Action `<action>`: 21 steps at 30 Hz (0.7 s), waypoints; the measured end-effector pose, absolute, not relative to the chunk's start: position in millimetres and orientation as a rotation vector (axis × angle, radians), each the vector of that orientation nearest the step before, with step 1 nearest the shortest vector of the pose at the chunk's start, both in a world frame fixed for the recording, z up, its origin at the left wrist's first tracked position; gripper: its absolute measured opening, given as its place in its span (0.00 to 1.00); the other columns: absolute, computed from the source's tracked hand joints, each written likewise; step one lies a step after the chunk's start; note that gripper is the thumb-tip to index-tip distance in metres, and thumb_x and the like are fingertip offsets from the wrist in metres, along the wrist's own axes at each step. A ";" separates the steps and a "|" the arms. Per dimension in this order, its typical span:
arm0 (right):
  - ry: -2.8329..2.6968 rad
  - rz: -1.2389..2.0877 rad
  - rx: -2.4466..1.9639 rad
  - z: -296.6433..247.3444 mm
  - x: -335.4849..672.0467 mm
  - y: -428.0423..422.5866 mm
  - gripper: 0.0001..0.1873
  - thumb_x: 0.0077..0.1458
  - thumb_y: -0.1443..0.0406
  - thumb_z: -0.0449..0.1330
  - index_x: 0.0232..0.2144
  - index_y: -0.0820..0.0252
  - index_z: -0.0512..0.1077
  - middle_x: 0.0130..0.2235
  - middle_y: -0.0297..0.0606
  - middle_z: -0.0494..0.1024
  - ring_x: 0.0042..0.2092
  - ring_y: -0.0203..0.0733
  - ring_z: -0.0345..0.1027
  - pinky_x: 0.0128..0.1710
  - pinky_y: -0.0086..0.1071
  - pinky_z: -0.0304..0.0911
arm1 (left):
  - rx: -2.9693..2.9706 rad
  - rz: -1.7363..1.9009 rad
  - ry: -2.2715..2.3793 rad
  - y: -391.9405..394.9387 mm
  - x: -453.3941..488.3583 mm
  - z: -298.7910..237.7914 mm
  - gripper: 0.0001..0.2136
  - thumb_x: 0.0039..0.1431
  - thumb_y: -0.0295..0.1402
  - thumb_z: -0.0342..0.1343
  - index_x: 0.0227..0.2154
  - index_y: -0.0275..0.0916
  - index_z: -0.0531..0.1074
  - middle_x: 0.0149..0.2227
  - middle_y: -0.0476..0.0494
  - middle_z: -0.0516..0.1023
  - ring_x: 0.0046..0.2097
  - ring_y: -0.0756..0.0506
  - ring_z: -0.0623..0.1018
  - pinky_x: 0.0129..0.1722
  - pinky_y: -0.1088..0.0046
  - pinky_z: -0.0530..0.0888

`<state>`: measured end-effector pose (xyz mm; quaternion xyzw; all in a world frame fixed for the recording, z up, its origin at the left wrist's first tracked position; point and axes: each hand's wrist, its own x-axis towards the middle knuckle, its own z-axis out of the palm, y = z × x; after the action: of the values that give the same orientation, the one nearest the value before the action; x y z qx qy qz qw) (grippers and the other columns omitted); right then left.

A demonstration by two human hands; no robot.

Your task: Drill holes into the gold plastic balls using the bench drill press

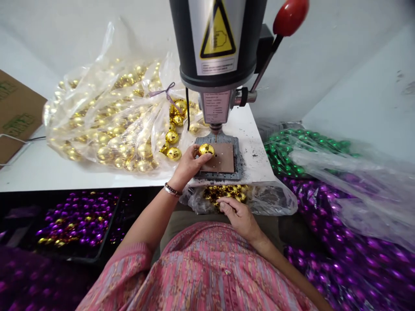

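Note:
My left hand grips a shiny gold ball between thumb and fingers, on the brown board below the drill press. The drill bit points down just behind the ball. My right hand is lower, in front of the table edge, beside an open plastic bag of small gold pieces. Its fingers are curled with the thumb against them; whatever they may hold is hidden. The board lies on the grey metal base, which has dark shavings around it.
A large clear bag of gold balls lies on the white table, several loose ones at its mouth. A red-knobbed lever sticks out right. Bags of green balls and purple balls stand right; a dark crate is lower left.

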<state>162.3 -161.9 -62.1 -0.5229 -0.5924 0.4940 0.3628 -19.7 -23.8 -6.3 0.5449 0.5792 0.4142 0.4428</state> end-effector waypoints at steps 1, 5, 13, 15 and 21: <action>-1.521 1.273 -1.347 -62.9 163.2 -161.9 0.22 0.61 0.49 0.52 0.41 0.56 0.78 0.34 0.38 0.82 0.34 0.36 0.74 0.43 0.33 0.71 | 1.385 1.012 1.448 -21.0 -18.2 -7.0 0.21 0.49 0.39 0.67 0.44 0.36 0.72 0.38 0.46 0.79 0.40 0.48 0.75 0.40 0.74 0.73; -1.500 1.283 -1.359 -66.5 166.0 -160.4 0.21 0.61 0.50 0.52 0.41 0.56 0.78 0.34 0.38 0.82 0.34 0.36 0.74 0.43 0.32 0.71 | 1.523 0.956 1.502 -15.0 -13.0 -7.3 0.21 0.50 0.39 0.67 0.46 0.36 0.73 0.41 0.44 0.79 0.43 0.46 0.76 0.45 0.70 0.73; -1.493 1.292 -1.384 -71.2 172.5 -157.0 0.22 0.62 0.50 0.52 0.42 0.56 0.78 0.33 0.38 0.82 0.35 0.37 0.75 0.43 0.33 0.71 | 1.817 0.704 1.669 -13.4 -2.1 7.8 0.28 0.52 0.40 0.66 0.56 0.36 0.72 0.43 0.43 0.81 0.44 0.44 0.78 0.49 0.68 0.72; -1.499 1.291 -1.390 -72.0 173.6 -156.8 0.22 0.62 0.50 0.51 0.42 0.55 0.78 0.33 0.38 0.82 0.36 0.38 0.75 0.44 0.33 0.71 | 1.906 0.646 1.667 -11.8 0.2 10.8 0.30 0.51 0.39 0.66 0.57 0.37 0.72 0.43 0.42 0.81 0.44 0.43 0.79 0.49 0.68 0.73; -1.563 1.271 -1.390 -76.3 172.5 -157.4 0.22 0.63 0.50 0.50 0.42 0.56 0.78 0.33 0.38 0.82 0.36 0.37 0.75 0.44 0.33 0.71 | 1.923 0.636 1.598 -5.2 1.1 10.2 0.29 0.46 0.36 0.69 0.55 0.37 0.75 0.42 0.40 0.82 0.43 0.41 0.79 0.49 0.65 0.74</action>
<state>172.5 -157.4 -76.3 -0.5342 -0.6006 0.4883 0.3398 1.1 -5.2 10.2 0.7161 0.5953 0.2370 0.2770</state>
